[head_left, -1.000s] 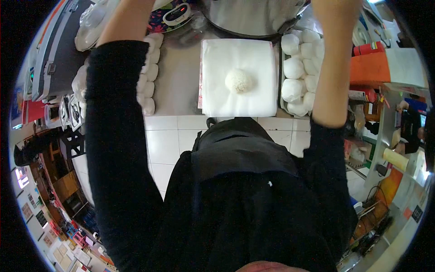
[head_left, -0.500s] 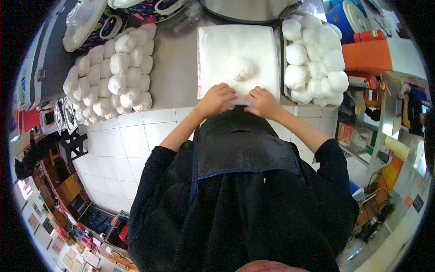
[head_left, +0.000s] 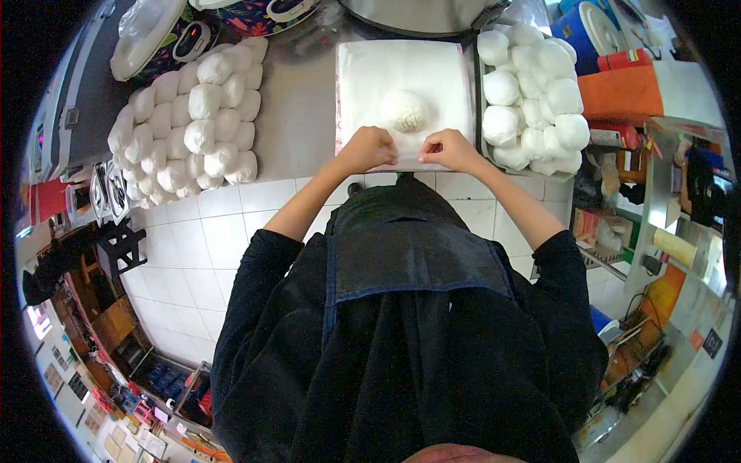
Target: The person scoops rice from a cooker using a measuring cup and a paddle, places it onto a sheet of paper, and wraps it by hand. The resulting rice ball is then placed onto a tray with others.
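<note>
A stack of thin white sheets [head_left: 363, 77] lies on the metal table in front of me. On its near half sits a rounded, grainy white lump [head_left: 407, 110] that looks like rice. My left hand [head_left: 369, 150] is closed at the stack's near left, its fingertips slightly blurred, pinching the near edge of the top sheet. Opposite it, my right hand [head_left: 451, 150] pinches the same edge between thumb and fingers. Both hands are just short of the lump and do not touch it.
Piled white wrapped bundles [head_left: 202, 100] stand on the left; more bundles [head_left: 532, 100] fill a tray on the right. Patterned pots with lids [head_left: 150, 35] and a large round metal pan [head_left: 421, 14] stand behind. The metal table [head_left: 297, 108] ends close to my body.
Both hands have moved slightly forward from the stack's near edge, toward the lump. The fingers have gone from bent over the edge to a pinch. The lump stays on the stack.
</note>
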